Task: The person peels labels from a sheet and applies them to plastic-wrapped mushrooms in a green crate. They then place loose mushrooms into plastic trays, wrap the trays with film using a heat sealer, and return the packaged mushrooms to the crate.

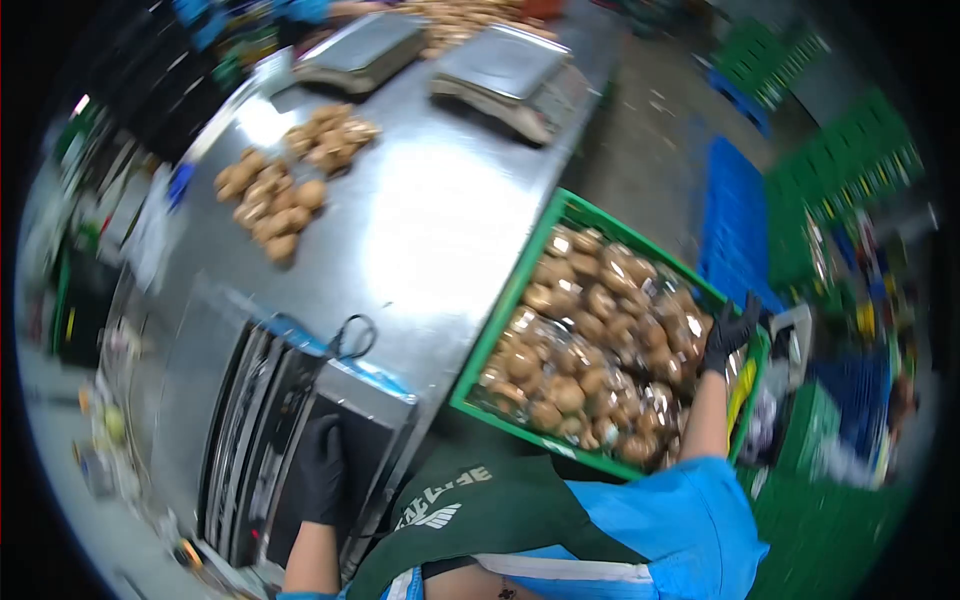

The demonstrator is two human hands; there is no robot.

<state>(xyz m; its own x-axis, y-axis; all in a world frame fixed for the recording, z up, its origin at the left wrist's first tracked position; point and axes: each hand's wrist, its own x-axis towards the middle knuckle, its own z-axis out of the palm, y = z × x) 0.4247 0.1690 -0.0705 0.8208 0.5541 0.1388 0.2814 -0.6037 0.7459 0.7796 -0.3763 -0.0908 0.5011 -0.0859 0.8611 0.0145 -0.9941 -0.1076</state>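
Note:
A green crate (512, 425) stands at the table's edge, holding clear-wrapped packs of brown mushrooms (565, 393). My right hand (732, 335), in a black glove, is at the crate's right side, over its rim beside the packs; its fingers are spread. My left hand (322, 468), also gloved in black, rests on the dark surface of a wrapping machine (285, 400), fingers lying flat and nothing seen in them. Loose mushrooms lie in two piles (272, 205) on the steel table (420, 210), beyond the machine.
Two weighing scales (500, 62) stand at the table's far end, with more mushrooms (450, 25) behind. Part of another person in blue (300, 10) shows there. Green crates (840, 175) and a blue pallet (730, 220) are at the right.

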